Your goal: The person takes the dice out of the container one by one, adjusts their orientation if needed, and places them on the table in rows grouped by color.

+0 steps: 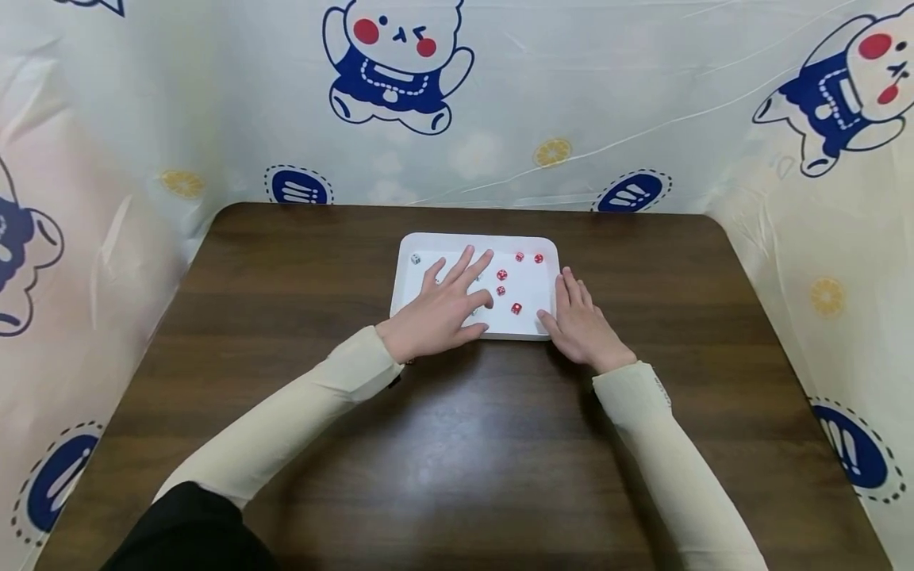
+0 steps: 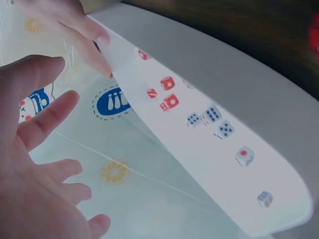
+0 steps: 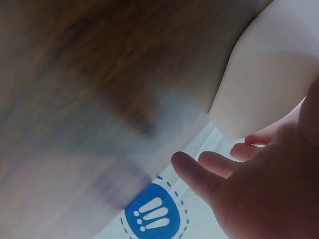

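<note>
A white rectangular tray [image 1: 467,242] lies on the table, holding several red dice [image 1: 516,308] toward its right side and several white dice [image 1: 416,258] toward its left. My left hand [image 1: 443,309] is over the left part of the tray, fingers spread and holding nothing; it hides some white dice from the head view. In the left wrist view those white dice [image 2: 226,129] show in a loose row beside the red ones. My right hand [image 1: 581,325] rests against the tray's right rim, its fingers extended along the side and its thumb by the near corner.
Brown wooden table [image 1: 443,460] surrounds the tray. A printed cloth [image 1: 500,103] hangs behind the table and at both sides. A red object [image 2: 315,32], cut off by the left wrist view's edge, lies outside the tray.
</note>
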`<state>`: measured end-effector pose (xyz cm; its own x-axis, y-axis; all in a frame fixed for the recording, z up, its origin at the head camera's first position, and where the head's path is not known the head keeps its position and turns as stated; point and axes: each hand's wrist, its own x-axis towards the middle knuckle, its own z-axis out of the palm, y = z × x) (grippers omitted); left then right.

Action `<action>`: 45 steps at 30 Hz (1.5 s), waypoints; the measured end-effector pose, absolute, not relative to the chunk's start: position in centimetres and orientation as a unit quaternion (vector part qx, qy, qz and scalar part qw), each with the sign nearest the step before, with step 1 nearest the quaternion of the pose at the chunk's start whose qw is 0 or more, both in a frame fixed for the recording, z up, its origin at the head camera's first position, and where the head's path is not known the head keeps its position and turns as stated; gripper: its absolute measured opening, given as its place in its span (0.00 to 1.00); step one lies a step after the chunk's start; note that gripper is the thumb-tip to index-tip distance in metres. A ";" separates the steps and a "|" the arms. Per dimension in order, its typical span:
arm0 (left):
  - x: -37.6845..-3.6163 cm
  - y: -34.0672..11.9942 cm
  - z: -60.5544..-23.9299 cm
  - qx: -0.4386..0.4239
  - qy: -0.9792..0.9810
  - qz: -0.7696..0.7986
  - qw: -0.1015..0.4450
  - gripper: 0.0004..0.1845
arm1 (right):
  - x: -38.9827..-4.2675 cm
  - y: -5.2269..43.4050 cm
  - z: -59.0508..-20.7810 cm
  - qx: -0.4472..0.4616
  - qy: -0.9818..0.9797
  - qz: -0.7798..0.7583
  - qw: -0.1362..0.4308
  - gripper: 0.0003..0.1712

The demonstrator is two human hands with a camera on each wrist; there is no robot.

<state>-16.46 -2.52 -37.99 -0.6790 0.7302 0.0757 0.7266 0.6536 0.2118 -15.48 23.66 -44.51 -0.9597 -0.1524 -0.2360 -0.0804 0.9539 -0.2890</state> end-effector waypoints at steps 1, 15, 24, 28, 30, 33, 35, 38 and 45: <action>-16.7 -2.1 -37.9 0.399 0.910 0.116 0.013 0.11 | -15.5 23.6 -44.5 -0.058 0.980 -0.140 0.130 0.47; -20.1 2.1 -40.2 0.354 0.924 0.105 0.096 0.16 | -16.0 23.2 -44.9 -0.057 0.979 -0.136 0.142 0.47; -21.3 3.6 -41.3 0.337 0.931 0.069 0.124 0.17 | -16.1 23.1 -44.9 -0.051 0.977 -0.141 0.151 0.47; -21.4 4.2 -41.6 0.336 0.932 0.057 0.127 0.17 | -15.9 23.2 -44.7 -0.049 0.976 -0.147 0.155 0.47; -21.4 4.4 -41.6 0.336 0.931 0.051 0.131 0.16 | -15.9 23.3 -44.7 -0.048 0.975 -0.149 0.155 0.47; -21.5 4.8 -41.8 0.336 0.931 0.044 0.135 0.16 | -15.9 23.5 -44.8 -0.048 0.976 -0.148 0.153 0.47; -21.5 5.0 -42.0 0.337 0.931 0.040 0.138 0.16 | -15.9 23.7 -44.8 -0.048 0.976 -0.147 0.152 0.47; -21.5 5.2 -42.2 0.336 0.931 0.034 0.139 0.16 | -15.9 23.7 -44.8 -0.049 0.976 -0.147 0.152 0.47; -21.5 5.6 -42.6 0.331 0.933 0.033 0.139 0.15 | -15.9 23.6 -44.7 -0.044 0.976 -0.150 0.154 0.47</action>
